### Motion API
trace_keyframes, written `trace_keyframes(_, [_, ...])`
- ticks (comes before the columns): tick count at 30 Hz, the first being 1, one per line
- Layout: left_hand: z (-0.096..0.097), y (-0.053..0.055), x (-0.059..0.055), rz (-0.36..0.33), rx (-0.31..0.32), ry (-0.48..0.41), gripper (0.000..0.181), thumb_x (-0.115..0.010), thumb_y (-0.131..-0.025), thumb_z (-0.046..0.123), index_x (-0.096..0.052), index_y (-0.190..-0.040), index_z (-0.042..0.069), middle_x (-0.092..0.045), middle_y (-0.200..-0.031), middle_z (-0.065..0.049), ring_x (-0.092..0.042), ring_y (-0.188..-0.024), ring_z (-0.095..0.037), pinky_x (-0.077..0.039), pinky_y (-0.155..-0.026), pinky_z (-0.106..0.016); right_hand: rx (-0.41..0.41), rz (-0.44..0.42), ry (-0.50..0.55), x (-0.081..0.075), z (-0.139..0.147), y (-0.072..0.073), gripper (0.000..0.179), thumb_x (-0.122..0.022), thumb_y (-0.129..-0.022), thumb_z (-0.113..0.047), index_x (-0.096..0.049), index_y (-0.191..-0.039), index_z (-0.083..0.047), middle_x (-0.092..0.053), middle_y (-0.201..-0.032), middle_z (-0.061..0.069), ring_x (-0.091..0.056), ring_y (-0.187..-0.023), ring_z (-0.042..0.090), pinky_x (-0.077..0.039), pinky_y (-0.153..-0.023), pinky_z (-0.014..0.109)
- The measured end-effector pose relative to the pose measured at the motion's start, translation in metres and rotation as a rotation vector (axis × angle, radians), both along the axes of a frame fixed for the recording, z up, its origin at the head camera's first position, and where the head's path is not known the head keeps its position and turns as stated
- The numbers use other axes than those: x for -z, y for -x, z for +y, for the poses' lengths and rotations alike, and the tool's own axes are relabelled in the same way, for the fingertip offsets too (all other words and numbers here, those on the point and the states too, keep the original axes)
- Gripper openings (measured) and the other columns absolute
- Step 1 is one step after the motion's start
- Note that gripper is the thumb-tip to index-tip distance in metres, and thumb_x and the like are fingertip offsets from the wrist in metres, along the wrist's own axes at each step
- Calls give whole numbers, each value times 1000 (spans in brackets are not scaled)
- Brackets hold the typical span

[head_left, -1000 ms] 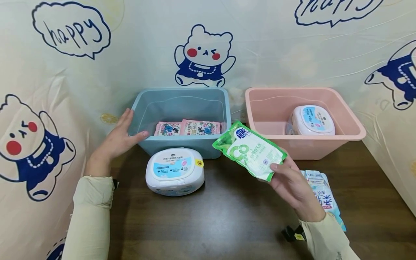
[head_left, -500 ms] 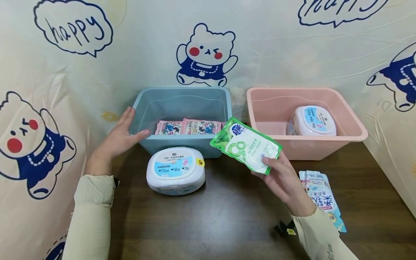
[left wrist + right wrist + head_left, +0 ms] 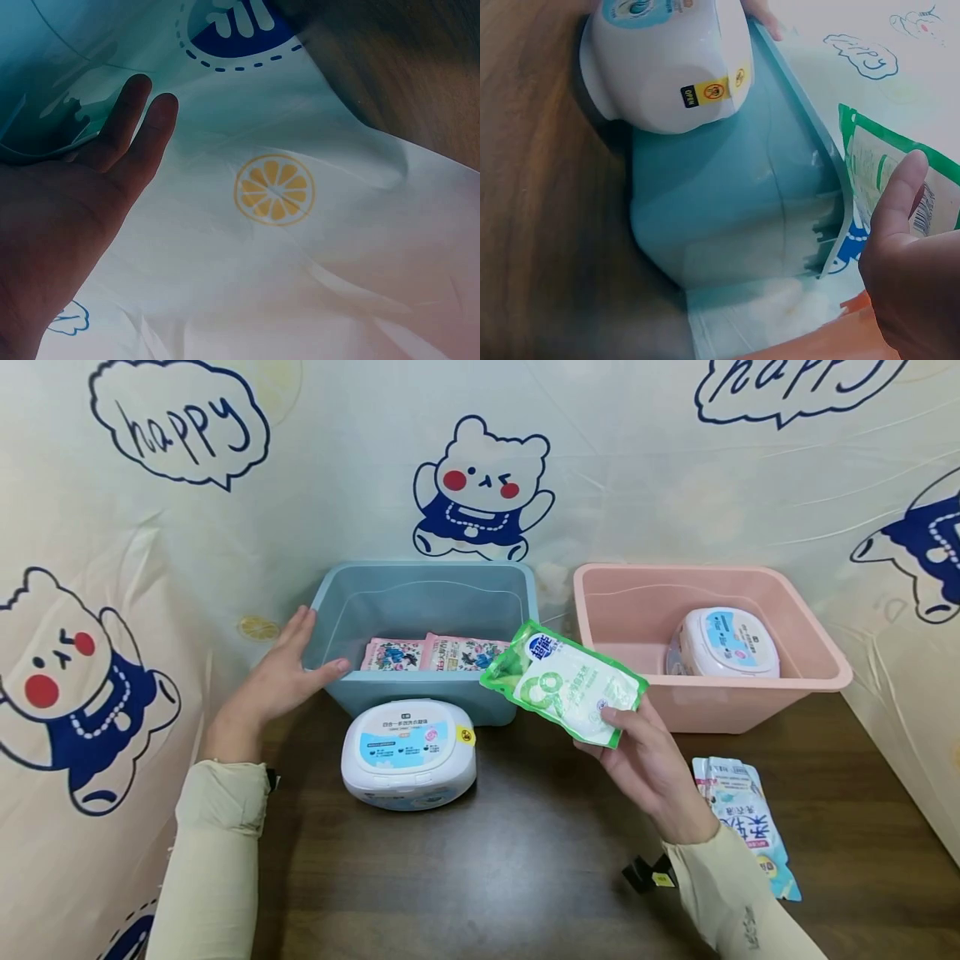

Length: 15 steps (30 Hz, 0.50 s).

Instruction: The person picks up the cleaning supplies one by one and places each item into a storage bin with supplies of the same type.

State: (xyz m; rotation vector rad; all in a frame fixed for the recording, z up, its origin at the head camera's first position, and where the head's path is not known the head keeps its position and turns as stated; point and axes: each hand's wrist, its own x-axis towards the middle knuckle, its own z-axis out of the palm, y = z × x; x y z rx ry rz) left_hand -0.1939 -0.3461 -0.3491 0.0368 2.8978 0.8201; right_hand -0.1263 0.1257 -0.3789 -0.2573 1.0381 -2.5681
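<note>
My right hand (image 3: pixel 652 768) grips a green and white detergent pouch (image 3: pixel 566 685) by its lower right end, thumb on the printed face. The pouch is tilted, its far end by the right front corner of the blue bin (image 3: pixel 427 693). In the right wrist view the pouch (image 3: pixel 866 169) shows its other side with a barcode. Against the left rim of the blue bin my left hand (image 3: pixel 273 685) rests with straight fingers, thumb apart. Pink floral packets (image 3: pixel 450 654) lie inside that bin. A white lidded tub (image 3: pixel 408 760) stands in front of it.
To the right stands a pink bin (image 3: pixel 720 702) holding another white tub (image 3: pixel 731 643). A light blue pouch (image 3: pixel 750 822) lies on the dark wood table (image 3: pixel 480 885), beside my right forearm. A printed cloth (image 3: pixel 637 460) hangs behind the bins.
My right hand has carried the green and white pouch a little left and up, towards the blue bin. The left hand keeps its place at the rim. The head view has shifted slightly.
</note>
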Motion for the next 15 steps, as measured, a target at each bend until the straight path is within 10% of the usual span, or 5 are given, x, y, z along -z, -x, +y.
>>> trace_keyframes(15, [-1,-2,0,11,-12,3,110,-57,-89,72,10,-162,24,19,-167,5,5,-151,-43,-12,-106,-79,-50,13,56,-20,-33,29,48,-39,-110,-12,-30,-157,-16,-51,-143,13,-63,-106,24,-56,-84,35])
